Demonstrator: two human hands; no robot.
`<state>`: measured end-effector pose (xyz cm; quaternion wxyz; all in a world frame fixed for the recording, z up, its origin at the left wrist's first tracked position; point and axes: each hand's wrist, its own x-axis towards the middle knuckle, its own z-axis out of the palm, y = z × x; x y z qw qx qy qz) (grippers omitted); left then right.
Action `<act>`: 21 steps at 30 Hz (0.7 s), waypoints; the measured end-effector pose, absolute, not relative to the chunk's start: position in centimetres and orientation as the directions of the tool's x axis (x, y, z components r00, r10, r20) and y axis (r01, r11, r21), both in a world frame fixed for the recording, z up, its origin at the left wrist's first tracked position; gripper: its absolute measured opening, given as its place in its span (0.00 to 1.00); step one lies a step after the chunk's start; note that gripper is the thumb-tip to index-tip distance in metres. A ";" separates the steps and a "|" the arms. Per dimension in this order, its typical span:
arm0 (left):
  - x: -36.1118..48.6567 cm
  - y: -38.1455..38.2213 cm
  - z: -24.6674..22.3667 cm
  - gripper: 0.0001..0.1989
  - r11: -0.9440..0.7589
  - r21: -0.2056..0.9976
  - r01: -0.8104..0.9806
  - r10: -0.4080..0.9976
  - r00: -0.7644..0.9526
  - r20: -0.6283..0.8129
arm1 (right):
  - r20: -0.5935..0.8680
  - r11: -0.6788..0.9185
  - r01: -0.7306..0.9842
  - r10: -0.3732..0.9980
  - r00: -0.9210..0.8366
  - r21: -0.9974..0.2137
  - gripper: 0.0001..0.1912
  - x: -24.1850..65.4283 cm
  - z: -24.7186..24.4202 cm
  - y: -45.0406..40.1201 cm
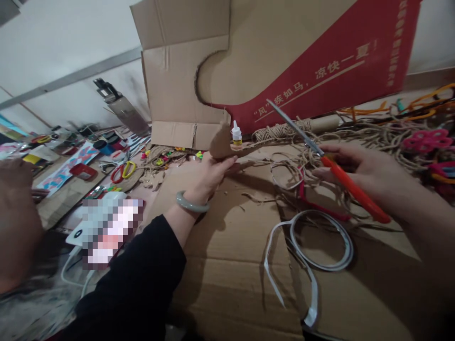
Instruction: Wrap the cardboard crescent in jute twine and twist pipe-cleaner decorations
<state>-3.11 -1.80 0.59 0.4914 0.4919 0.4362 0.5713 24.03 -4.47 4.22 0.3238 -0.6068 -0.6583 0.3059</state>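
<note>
My left hand (pixel 209 176), with a pale bangle (pixel 192 203) on the wrist, grips a cut, curved piece of brown cardboard (pixel 221 142) at the middle of the view. In my right hand (pixel 359 166) is a pair of scissors (pixel 341 177) with orange handles. Their blades look closed and point up and left, apart from the cardboard piece. Below both hands lies a flat cardboard sheet (pixel 231 246). A roll of white double-sided tape (pixel 350 258) rests on cardboard below my right hand, with loose strips trailing from it.
A large cut carton (pixel 185 85) with a red printed panel stands behind. A small white glue bottle (pixel 236 132) is before it. Twine (pixel 284 132) lies at back right. Red-and-yellow scissors (pixel 122 171) and a power bank (pixel 80 232) lie left. Another person's blurred hand (pixel 16 222) is far left.
</note>
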 end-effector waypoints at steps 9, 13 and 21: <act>-1.9 -3.6 0.9 0.10 -0.496 0.856 0.147 0.868 0.080 0.490 | -0.158 -0.212 -0.168 0.945 -0.286 -0.963 0.22 21.4 3.9 -6.9; -1.2 -4.5 0.7 0.09 -0.725 0.661 0.193 0.687 0.141 0.713 | -0.142 -0.199 -0.265 0.966 -0.218 -0.944 0.24 19.8 3.3 -6.2; 0.4 -6.2 0.5 0.17 -0.951 0.236 0.200 0.304 0.469 0.829 | 0.098 0.137 -0.383 0.988 0.121 -0.913 0.21 17.5 3.4 -5.2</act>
